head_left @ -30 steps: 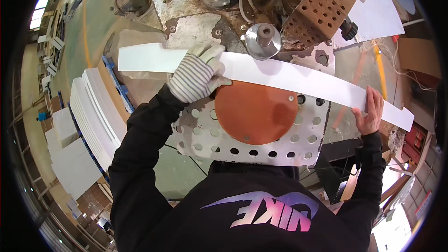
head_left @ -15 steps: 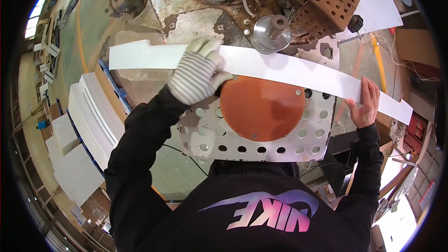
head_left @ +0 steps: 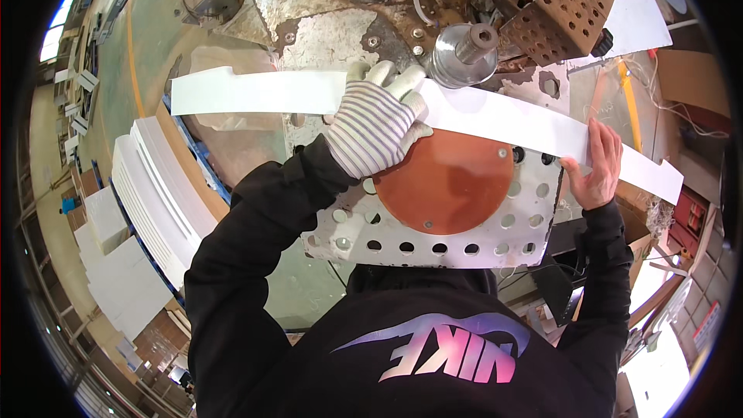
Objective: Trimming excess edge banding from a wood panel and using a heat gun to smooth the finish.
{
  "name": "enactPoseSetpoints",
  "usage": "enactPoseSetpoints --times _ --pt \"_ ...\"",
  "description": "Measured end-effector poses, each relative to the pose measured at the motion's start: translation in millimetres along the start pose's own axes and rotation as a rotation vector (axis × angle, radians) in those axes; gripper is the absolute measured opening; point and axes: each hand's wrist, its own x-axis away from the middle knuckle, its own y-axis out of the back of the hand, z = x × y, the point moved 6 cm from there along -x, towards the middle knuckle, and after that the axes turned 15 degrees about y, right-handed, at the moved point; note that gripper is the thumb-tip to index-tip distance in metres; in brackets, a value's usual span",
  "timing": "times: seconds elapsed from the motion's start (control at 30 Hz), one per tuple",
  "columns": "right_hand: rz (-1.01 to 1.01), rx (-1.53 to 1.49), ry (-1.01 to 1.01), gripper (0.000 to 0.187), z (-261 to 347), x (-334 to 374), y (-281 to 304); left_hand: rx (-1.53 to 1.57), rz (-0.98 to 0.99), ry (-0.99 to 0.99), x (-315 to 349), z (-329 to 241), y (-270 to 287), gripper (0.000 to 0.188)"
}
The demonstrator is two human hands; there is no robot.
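Note:
A long, curved white strip of board (head_left: 503,118) with notched ends lies across the machine table, over the far part of a round brown plate (head_left: 445,186). In a striped glove, my left hand (head_left: 375,120) grips it near the middle, fingers over its top and thumb along the near edge. My bare right hand (head_left: 597,166) holds the strip toward its right end, thumb at the near edge. Just beyond the strip's far edge stands a shiny metal cylinder with a spindle (head_left: 464,56), close to my left fingertips. Whether strip and cylinder touch is hard to tell.
Holes run through the pale metal table plate (head_left: 402,260) around the brown disc. A perforated rusty guard box (head_left: 561,19) stands at the far right. Stacked white curved strips (head_left: 155,186) lie on a pallet at left. A cardboard box (head_left: 693,81) sits at right.
My left hand has slid right along the strip, toward the metal cylinder. The strip has shifted slightly left, and my right hand has moved a little left too.

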Motion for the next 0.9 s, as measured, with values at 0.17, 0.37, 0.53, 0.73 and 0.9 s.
enactPoseSetpoints --times 0.17,0.37,0.53,0.73,0.9 --pt "0.004 -0.002 0.007 0.078 9.6 -10.5 -2.4 -0.024 0.084 0.01 -4.8 -1.8 1.4 0.02" --pt "0.001 -0.029 0.015 0.076 19.2 -25.4 -7.0 -0.017 0.023 0.01 2.8 6.2 3.5 0.02" --pt "0.014 -0.039 0.008 0.076 29.1 -34.8 -10.6 -0.02 0.07 0.055 6.0 10.8 4.2 0.022" --pt "0.024 -0.01 0.012 0.076 42.8 -43.7 -15.2 -0.036 -0.023 0.043 4.2 6.4 4.0 0.021" --pt "0.016 -0.037 0.042 0.073 49.5 -56.4 -14.4 0.047 0.021 0.07 0.2 -5.7 -2.5 0.023"
